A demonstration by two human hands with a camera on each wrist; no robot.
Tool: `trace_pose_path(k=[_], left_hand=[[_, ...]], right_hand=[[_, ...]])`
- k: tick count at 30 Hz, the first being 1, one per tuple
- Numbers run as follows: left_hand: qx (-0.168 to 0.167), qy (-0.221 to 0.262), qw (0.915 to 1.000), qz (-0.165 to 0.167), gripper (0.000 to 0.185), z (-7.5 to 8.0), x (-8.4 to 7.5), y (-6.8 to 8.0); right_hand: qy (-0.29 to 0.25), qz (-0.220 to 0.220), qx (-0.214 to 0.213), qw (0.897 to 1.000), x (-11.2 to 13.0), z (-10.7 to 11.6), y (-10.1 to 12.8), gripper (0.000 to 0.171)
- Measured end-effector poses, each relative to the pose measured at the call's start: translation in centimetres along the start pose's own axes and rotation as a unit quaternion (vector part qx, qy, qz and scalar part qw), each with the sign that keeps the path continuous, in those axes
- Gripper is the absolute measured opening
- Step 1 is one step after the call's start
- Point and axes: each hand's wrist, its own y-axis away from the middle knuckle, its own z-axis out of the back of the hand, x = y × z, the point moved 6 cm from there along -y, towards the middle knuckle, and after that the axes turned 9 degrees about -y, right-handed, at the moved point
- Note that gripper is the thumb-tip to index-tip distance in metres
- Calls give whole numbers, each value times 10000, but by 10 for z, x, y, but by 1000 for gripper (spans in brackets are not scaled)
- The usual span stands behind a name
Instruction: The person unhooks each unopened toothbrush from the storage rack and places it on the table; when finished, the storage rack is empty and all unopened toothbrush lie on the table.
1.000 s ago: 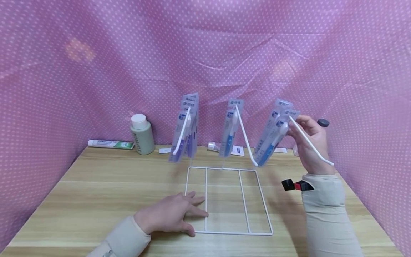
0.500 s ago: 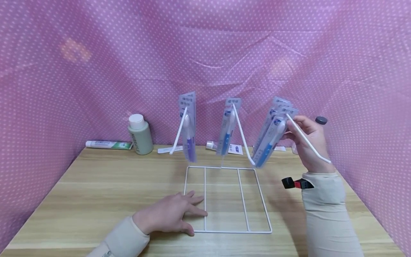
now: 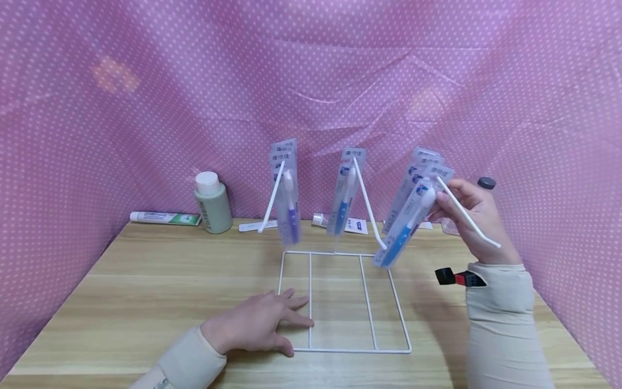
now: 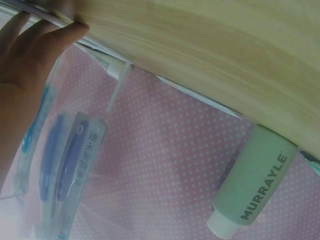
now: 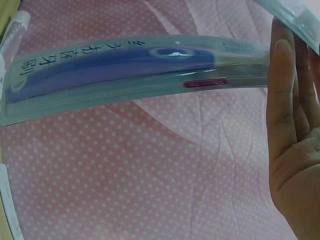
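Note:
A white wire rack [image 3: 350, 351] stands on the wooden table, with packaged toothbrushes hanging from its three hooks. My left hand [image 3: 255, 324] rests spread on the left side of the rack's base. At the right hook [image 3: 468, 216], my right hand [image 3: 478, 219] pinches the edge of the front packaged toothbrush [image 3: 405, 227], a blue one tilted toward me; others hang behind it. The middle hook carries a blue packaged toothbrush [image 3: 342, 208], the left hook several purple ones [image 3: 293, 216]. The right wrist view shows a large blue-purple toothbrush package [image 5: 120, 75] beside my fingers.
Along the back lie a toothpaste tube [image 3: 165, 218], a green bottle with a white cap [image 3: 214, 208], a white strip [image 3: 257, 226] and a small white tube [image 3: 357, 226]. Behind my right hand shows a dark-capped bottle [image 3: 486, 183]. Pink dotted cloth [image 3: 311, 81] surrounds the table.
The front package on the right hook has come toward me, its lower end swinging down and left. The packages on the left hook have swayed. My left hand stays in place.

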Motion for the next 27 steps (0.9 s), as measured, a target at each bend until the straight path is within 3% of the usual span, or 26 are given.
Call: trace_pose_path(k=[15,20,27], left_hand=[[68,47,10000,44,60,1,-2,-1],[61,37,10000,16,61,2,-1,0],[51,58,10000,40,60,1,1,1]], right_hand=[[284,-166,678,9972,16,7,15,21],[156,-291,760,9966,19,8,19,25],[118,-245,1191,9925,24,7,23,29]])
